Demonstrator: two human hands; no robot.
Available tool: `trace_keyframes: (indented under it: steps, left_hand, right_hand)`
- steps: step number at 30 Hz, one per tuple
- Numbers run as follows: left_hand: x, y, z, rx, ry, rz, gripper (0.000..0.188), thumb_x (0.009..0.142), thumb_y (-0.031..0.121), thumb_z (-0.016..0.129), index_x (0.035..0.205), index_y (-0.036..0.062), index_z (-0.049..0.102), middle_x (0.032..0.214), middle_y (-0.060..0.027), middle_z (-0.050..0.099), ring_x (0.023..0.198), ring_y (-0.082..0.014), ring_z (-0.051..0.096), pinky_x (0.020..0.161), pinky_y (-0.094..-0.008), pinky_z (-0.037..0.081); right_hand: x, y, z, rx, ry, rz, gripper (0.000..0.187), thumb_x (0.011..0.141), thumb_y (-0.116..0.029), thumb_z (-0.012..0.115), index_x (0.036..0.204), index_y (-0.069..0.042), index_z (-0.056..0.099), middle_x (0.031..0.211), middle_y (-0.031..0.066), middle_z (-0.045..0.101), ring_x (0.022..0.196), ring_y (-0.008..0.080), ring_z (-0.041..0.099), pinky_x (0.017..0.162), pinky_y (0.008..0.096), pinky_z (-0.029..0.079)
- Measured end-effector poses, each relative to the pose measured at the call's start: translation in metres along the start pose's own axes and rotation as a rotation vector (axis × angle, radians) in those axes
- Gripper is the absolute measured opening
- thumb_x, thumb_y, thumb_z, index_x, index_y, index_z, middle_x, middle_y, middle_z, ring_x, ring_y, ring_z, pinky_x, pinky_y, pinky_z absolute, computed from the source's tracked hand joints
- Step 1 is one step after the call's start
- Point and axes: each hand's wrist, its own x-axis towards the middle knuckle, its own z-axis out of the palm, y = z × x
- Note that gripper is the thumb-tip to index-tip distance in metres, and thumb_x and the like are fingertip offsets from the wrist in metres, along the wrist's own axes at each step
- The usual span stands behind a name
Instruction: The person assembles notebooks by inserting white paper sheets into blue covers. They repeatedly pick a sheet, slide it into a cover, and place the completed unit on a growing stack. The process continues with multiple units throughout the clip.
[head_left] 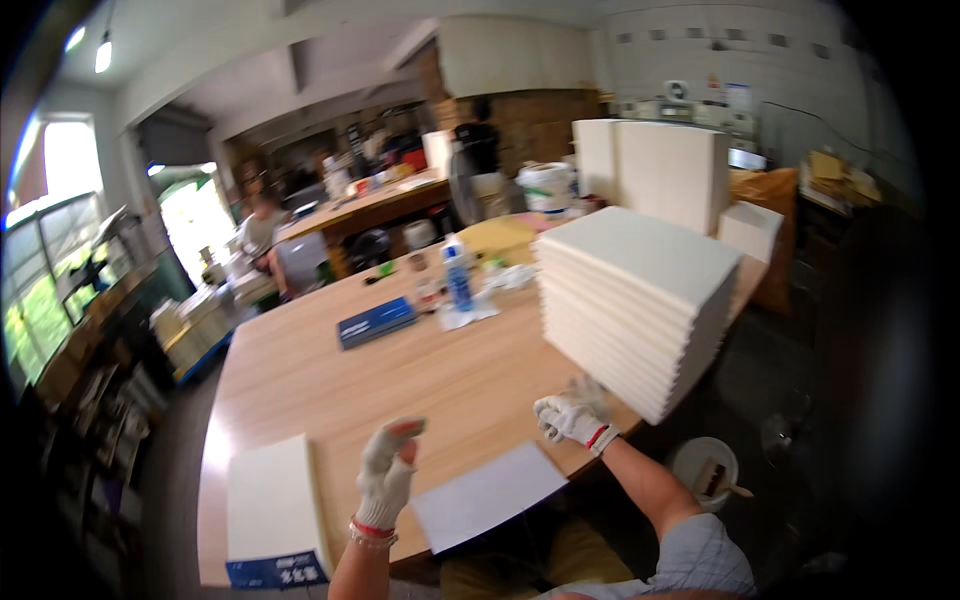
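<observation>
My left hand [385, 472], in a white knit glove with bare fingertips, is raised over the near table edge. Its fingers bend forward, apart from the thumb, and hold nothing. My right hand [572, 418], gloved likewise, is slightly blurred, with its fingers curled in and nothing visible in them. It is beside the near corner of a tall stack of thick white slabs [620, 310]. Between and below my hands, a white sheet [490, 495] lies at the table's front edge. Left of my left hand lies a white block of paper or board [272, 500] with a blue printed strip [278, 571] at its near end.
On the wooden table [300, 370] are a dark blue box [376, 322], a blue bottle [457, 280] on white tissue and a white bucket [546, 188]. More white blocks [670, 170] stand behind. A bucket with a brush [706, 470] is at lower right. Another person [262, 225] sits far left.
</observation>
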Motion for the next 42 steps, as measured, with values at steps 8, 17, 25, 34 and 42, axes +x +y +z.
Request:
trace_keyframes:
  steps: [8,17,25,34,42]
  left_hand:
    - [0.144,0.055,0.272,-1.038,-0.670,-0.738,0.038,0.099,0.030,0.048,0.122,-0.0007,0.046,0.110,-0.0144,0.061,0.091,-0.0261,0.062,0.081,-0.0408,0.054]
    - [0.163,0.083,0.326,-1.452,-0.739,-1.044,0.068,0.099,0.050,0.038,0.128,-0.0111,0.031,0.105,-0.0169,0.057,0.075,-0.0193,0.060,0.062,-0.0282,0.056]
    - [0.163,0.095,0.337,-1.679,-0.514,-1.104,0.059,0.095,0.048,0.048,0.112,-0.0081,0.044,0.085,-0.0078,0.057,0.063,-0.0126,0.056,0.052,-0.0235,0.051]
    - [0.231,0.060,0.372,-1.306,-0.580,-0.828,0.041,0.097,0.036,0.048,0.111,-0.0027,0.043,0.108,-0.0167,0.053,0.103,-0.0331,0.059,0.095,-0.0468,0.051]
    - [0.254,0.020,0.358,-1.238,-0.147,-0.679,0.023,0.095,0.007,0.041,0.116,-0.0022,0.041,0.109,-0.0175,0.053,0.093,-0.0332,0.063,0.079,-0.0374,0.060]
  right_hand:
    - [-0.026,0.047,-0.070,0.346,-0.003,-0.124,0.056,0.101,-0.047,0.031,0.108,0.002,0.057,0.090,0.0159,0.059,0.073,0.0269,0.059,0.061,0.0381,0.050]
    - [-0.074,-0.027,-0.033,0.247,0.098,-0.091,0.009,0.096,-0.014,0.054,0.093,-0.006,0.056,0.073,0.0010,0.052,0.054,0.0095,0.050,0.046,0.0209,0.043]
    - [-0.048,0.022,-0.054,0.225,0.008,-0.238,0.038,0.102,-0.037,0.037,0.101,-0.005,0.056,0.085,0.0099,0.059,0.067,0.0193,0.059,0.057,0.0292,0.051]
    - [-0.013,0.054,-0.052,0.363,0.081,-0.137,0.007,0.096,-0.010,0.052,0.091,-0.005,0.054,0.075,-0.0004,0.053,0.057,0.0067,0.052,0.048,0.0202,0.046]
    - [-0.052,-0.001,-0.034,-0.074,0.223,-0.383,0.014,0.095,-0.019,0.055,0.099,-0.006,0.060,0.078,0.0009,0.058,0.062,0.0097,0.058,0.049,0.0241,0.049]
